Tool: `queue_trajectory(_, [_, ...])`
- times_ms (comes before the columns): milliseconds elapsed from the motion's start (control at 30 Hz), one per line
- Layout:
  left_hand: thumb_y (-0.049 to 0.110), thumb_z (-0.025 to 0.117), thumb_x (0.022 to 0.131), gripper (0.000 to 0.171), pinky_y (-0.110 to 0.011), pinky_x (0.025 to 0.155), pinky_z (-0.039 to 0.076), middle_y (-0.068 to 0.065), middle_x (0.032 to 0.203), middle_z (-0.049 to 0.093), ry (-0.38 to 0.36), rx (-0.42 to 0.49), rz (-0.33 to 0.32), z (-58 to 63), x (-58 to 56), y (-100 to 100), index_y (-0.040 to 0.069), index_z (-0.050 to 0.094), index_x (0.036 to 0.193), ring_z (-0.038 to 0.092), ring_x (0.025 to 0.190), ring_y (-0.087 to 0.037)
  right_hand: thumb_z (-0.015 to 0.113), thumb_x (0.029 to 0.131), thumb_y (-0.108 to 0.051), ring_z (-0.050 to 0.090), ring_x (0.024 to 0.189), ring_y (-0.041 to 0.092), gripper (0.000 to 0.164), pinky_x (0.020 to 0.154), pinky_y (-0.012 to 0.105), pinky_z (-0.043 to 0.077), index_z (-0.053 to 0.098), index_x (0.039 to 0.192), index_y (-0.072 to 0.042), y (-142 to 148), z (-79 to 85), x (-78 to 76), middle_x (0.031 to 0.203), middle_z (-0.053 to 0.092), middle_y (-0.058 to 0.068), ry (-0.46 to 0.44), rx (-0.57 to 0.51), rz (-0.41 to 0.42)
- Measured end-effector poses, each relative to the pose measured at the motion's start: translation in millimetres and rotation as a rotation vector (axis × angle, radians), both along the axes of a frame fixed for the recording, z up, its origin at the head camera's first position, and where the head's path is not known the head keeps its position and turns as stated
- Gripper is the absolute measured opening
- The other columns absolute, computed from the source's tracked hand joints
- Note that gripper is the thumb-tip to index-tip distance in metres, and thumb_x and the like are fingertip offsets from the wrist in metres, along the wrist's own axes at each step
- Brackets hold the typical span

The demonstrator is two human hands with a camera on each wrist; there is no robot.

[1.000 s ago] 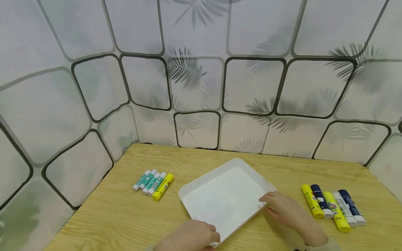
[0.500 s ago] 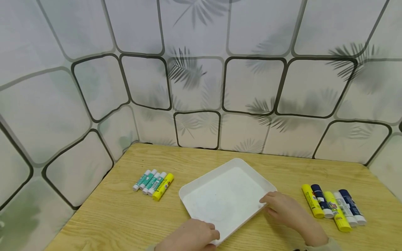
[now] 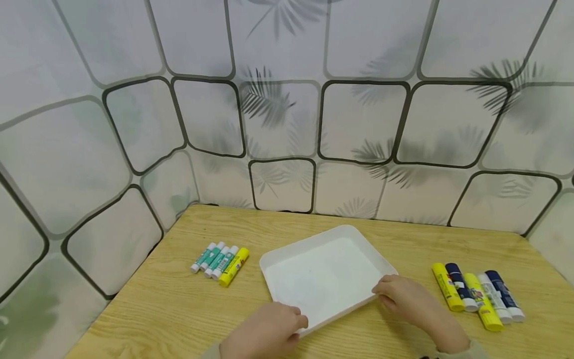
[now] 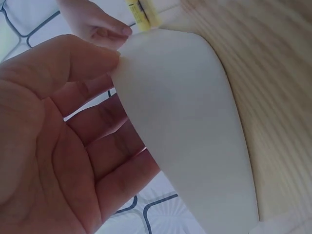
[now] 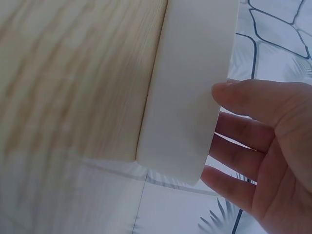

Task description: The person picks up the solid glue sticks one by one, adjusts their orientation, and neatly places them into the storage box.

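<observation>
A white rectangular tray (image 3: 327, 279) lies at a slant on the table, with a shallow wall all round. My left hand (image 3: 266, 329) grips its rim at the near left corner, and in the left wrist view the thumb is on the outside of the tray wall (image 4: 180, 122) with the fingers behind it. At the right corner my right hand (image 3: 405, 301) pinches the rim; in the right wrist view the thumb rests on the edge of the wall (image 5: 187, 87), fingers reaching over the inner side. Inside the tray only its bare white floor shows.
Several teal-and-white glue sticks (image 3: 216, 259) lie side by side left of the tray, beside a yellow glue stick (image 3: 234, 268). Right of my right hand lies a row of yellow (image 3: 447, 286), dark blue (image 3: 504, 295) and white (image 3: 494, 298) glue sticks. A patterned curtain (image 3: 287, 124) hangs behind the table.
The tray has turned slightly clockwise, its left end swinging away from me as my left hand moved with it. My right hand has hardly shifted, and the glue sticks lie as before.
</observation>
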State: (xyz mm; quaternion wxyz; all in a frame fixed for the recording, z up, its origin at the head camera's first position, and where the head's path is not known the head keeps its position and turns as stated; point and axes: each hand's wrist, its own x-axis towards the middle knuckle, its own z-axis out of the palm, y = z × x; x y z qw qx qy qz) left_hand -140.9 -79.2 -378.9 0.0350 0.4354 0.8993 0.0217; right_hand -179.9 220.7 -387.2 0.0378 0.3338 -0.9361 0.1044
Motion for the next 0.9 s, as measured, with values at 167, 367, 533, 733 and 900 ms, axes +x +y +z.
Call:
queue_trajectory(167, [0.014,0.064,0.076,0.008,-0.014,0.046,0.030,0.013,0.062,0.042,0.000,0.030,0.022,0.0,-8.7,-2.0,0.020,0.061,0.082,0.036,0.050,-0.002,0.065,0.075,-0.004,0.054,0.068,0.007,0.012,0.058,0.025,0.047,0.069,0.084,-0.011,-1.7,0.6,0.7,0.078,0.058,-0.008,-0.010,-0.011,-0.015])
queue_trajectory(367, [0.013,0.064,0.077,0.008,-0.014,0.048,0.033,0.012,0.066,0.048,-0.010,0.040,0.046,-0.2,-19.6,-2.9,0.018,0.063,0.084,0.039,0.053,0.000,0.066,0.074,-0.003,0.054,0.068,0.007,0.011,0.058,0.026,0.047,0.068,0.082,-0.010,-3.0,0.9,1.6,0.077,0.058,-0.008,-0.005,-0.003,-0.041])
queue_trajectory(533, [0.013,0.064,0.078,0.010,-0.014,0.051,0.037,0.011,0.072,0.055,-0.053,0.030,0.082,0.8,-27.2,-2.3,0.018,0.064,0.088,0.045,0.058,0.000,0.065,0.075,-0.002,0.053,0.067,0.006,0.012,0.058,0.025,0.047,0.068,0.082,-0.010,-2.7,0.7,0.3,0.076,0.058,-0.008,0.011,-0.002,-0.036])
queue_trajectory(733, [0.010,0.064,0.078,0.015,-0.014,0.054,0.040,0.009,0.078,0.059,-0.021,0.032,0.103,1.8,-33.6,-0.3,0.019,0.068,0.089,0.050,0.063,0.000,0.065,0.075,-0.002,0.052,0.065,0.005,0.011,0.056,0.025,0.047,0.068,0.081,-0.011,-2.5,1.2,0.0,0.074,0.057,-0.008,0.006,-0.014,-0.032])
queue_trajectory(900, [0.010,0.065,0.077,0.014,-0.015,0.054,0.041,0.009,0.077,0.058,0.016,0.010,0.130,3.1,-37.7,2.1,0.019,0.069,0.088,0.048,0.061,-0.001,0.065,0.075,-0.003,0.050,0.063,0.002,0.010,0.055,0.025,0.046,0.068,0.081,-0.011,-2.1,-0.2,0.6,0.073,0.056,-0.010,-0.002,-0.015,-0.034])
